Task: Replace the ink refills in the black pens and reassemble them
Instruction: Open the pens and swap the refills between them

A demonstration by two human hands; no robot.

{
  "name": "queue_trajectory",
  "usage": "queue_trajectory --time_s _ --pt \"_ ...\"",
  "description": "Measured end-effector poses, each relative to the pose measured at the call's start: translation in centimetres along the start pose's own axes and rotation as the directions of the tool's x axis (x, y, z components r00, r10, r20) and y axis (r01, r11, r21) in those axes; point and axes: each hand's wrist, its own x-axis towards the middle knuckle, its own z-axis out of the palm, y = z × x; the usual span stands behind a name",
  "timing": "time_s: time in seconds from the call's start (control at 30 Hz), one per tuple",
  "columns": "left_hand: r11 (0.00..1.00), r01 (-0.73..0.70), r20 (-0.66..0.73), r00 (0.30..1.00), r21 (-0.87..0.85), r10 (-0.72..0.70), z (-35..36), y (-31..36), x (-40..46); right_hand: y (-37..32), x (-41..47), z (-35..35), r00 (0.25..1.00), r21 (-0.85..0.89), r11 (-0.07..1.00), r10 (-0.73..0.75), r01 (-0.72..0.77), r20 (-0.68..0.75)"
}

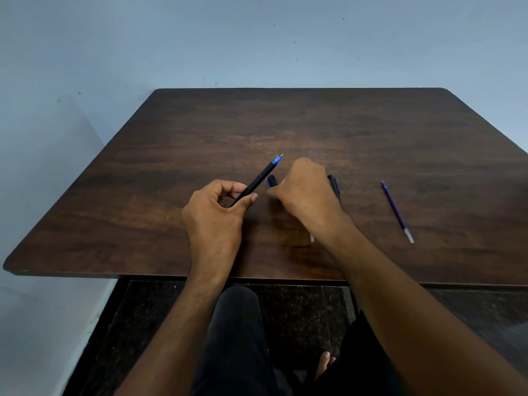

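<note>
Left hand (217, 207) grips a black pen (258, 180); right hand (303, 190) covers pen parts
Right hand's fingers curl downward, grasp hidden; a black piece (333, 184) peeks out behind it; a refill (397, 211) lies apart on the tabletop (143, 195)

The right hand (304, 190) covers most of two black pen pieces (273, 180), so whether its fingers grip them cannot be told. A refill (312, 238) shows only its pale end beside the wrist. The table (485, 155) is cut off at its right corner.

arms: bare, no sleeves | legs: black trousers (237, 338) | foot (324, 364): bare
</note>
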Motion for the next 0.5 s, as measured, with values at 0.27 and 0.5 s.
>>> queue_trajectory --time_s 0.27,0.5 --pt "1.000 0.015 0.014 1.000 0.005 -0.015 0.0 0.1 0.1 2.7 -1.6 -3.7 0.974 0.560 0.810 0.058 -0.174 0.218" --pt "0.998 0.008 0.064 0.998 -0.058 -0.004 0.1 0.5 -0.1 4.6 -1.1 -3.9 0.991 0.911 0.390 0.039 -0.134 0.129"
